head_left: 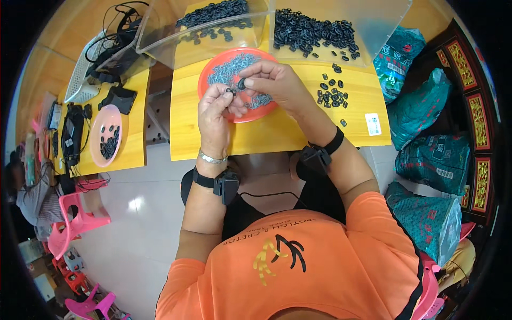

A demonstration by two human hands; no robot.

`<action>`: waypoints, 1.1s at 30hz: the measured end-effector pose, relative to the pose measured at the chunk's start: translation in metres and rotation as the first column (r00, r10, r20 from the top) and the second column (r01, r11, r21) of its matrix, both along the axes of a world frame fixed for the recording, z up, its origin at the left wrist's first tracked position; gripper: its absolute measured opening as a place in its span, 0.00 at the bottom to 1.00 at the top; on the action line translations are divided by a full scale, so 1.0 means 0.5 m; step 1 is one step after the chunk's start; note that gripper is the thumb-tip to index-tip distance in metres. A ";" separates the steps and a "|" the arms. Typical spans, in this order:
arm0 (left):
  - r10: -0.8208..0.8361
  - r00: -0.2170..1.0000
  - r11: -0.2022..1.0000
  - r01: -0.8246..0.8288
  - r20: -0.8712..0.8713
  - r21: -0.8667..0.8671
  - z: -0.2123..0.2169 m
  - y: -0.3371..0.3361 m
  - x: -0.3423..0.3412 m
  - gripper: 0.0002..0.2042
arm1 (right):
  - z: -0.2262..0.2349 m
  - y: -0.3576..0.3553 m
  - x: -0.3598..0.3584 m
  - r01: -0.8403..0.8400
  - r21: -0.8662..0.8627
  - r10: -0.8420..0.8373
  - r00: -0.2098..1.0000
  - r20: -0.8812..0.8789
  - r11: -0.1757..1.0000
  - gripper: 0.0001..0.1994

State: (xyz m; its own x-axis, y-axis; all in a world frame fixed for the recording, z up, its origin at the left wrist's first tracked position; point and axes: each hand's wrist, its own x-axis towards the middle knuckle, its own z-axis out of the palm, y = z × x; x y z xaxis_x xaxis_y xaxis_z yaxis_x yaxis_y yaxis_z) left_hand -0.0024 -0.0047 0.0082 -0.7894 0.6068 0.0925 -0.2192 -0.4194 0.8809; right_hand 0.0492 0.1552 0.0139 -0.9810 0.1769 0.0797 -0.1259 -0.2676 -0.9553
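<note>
Here, I see the right hand pinching a black oval piece, fingertips closed on it, and the left hand gripping a small dark part just beside it, above the orange-red bowl of grey metal bits on the yellow desk.

Looking steeply down from the wearer's head, wide fisheye.
Faces forward over the orange shirt, closest to the lens, past the left hand and right hand to the yellow table and the far plastic boxes; stretches left to a pink chair, right to green bags.
</note>
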 end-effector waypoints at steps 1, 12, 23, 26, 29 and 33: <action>0.001 1.000 1.000 -0.001 -0.002 -0.006 0.001 0.000 0.000 0.05 | -0.005 -0.007 -0.002 -0.031 -0.020 0.030 0.999 -0.032 0.999 0.09; 0.024 0.997 0.995 -0.031 0.079 0.095 -0.002 -0.004 -0.007 0.05 | 0.015 -0.028 0.011 -0.008 0.102 0.009 1.000 -0.018 0.995 0.08; 0.015 0.998 0.995 -0.020 0.057 0.101 -0.005 -0.005 -0.009 0.04 | -0.005 -0.025 -0.003 -0.016 0.110 0.021 0.999 -0.040 0.994 0.06; 0.032 0.999 0.998 -0.031 -0.011 0.054 -0.001 -0.005 -0.004 0.05 | -0.001 -0.023 0.000 -0.019 0.100 0.026 0.997 -0.076 0.995 0.07; 0.035 0.995 0.999 -0.035 -0.090 -0.002 -0.003 -0.011 -0.001 0.05 | 0.012 -0.026 0.009 -0.053 0.057 0.060 0.990 -0.132 0.997 0.07; 0.033 0.988 0.998 -0.039 -0.150 -0.042 -0.001 -0.016 0.002 0.05 | 0.031 -0.031 0.022 0.028 0.214 0.005 0.989 -0.149 0.976 0.07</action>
